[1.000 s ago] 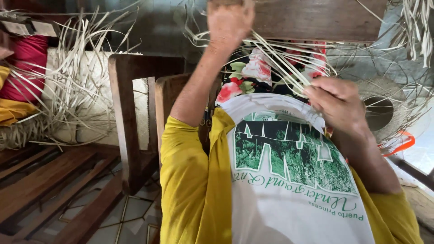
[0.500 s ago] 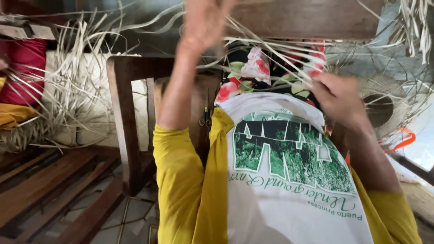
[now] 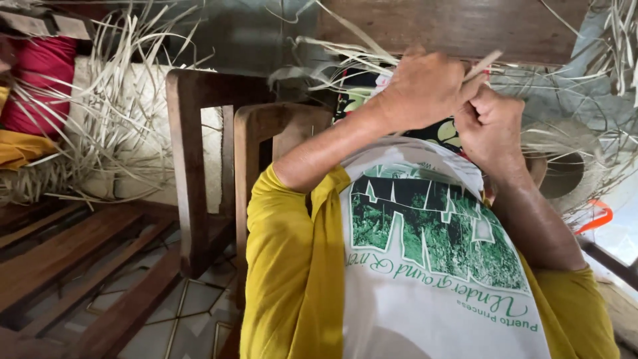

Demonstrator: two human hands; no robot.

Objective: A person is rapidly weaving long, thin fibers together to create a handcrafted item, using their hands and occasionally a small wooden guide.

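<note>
Half a second before, the left hand had been raised high and away from the other, at the top edge of the view; it had since come down and met the right hand, so that the two sat knuckle to knuckle in front of the chest. Both were curled closed: the left hand was clamped on a pale flat straw strip, whose free end stuck out up and to the right of its fingers. The right hand was closed as well, just below and to the right of the left, but what it pinched could not be made out. The view had also shifted a little, and the wooden chair back lay further left of the left forearm than before.

Beyond the hands, more loose straw strands fanned out above the left hand. To the right of the right hand sat a round woven basket, its opening dark, its contents not visible. An orange loop showed just below it. Far to the left of the left hand, a heap of straw lay against red cloth and yellow cloth.
</note>
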